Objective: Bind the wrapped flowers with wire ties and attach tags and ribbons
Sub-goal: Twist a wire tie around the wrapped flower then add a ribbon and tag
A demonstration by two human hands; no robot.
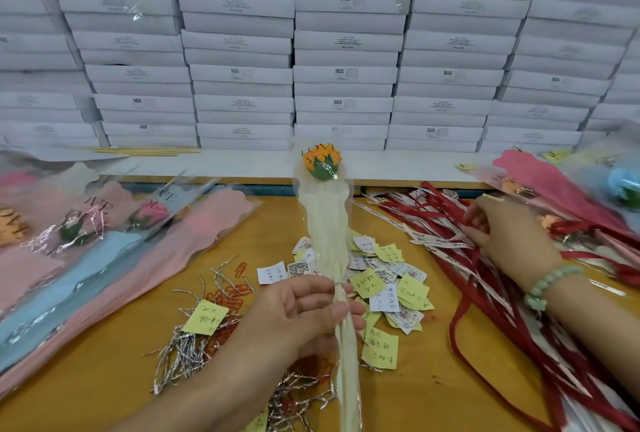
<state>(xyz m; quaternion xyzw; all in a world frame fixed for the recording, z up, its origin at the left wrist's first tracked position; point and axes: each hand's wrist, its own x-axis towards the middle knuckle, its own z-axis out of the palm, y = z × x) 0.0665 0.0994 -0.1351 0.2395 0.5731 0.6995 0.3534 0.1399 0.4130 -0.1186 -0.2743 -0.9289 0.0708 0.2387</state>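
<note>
Stacked white boxes point(346, 51) fill the wall behind the yellow bench point(104, 379); all are closed, so I cannot tell what they hold.

My left hand point(304, 314) holds the wrapped flower point(327, 224) above the bench, fingers point(325, 310) and thumb curled round the narrow lower part of its wrap. Its long axis runs almost straight away from me: the orange bloom points toward the boxes, the stem end back at me. The clear sleeve with its cream lining encloses the bloom and its green base. A wire tie point(339, 284) cinches the wrap just beyond my fingers.

Under and just right of the flower lies a heap of yellow and white tags point(388, 279). Left of it, near my wrist, lie loose silver wire ties point(187, 345) and orange paper clips point(235, 289). Farther left, more wrapped flowers point(104, 241) lie flat in pink and blue sleeves.

Well right of the flower, my right hand point(502, 227), with a bead bracelet point(547, 284) at the wrist, reaches into the red and white ribbons point(433, 220). Its fingertips touch them, but I cannot tell whether they pinch one. Beyond that hand lie further wrapped flowers in pink sleeves point(554, 186).
</note>
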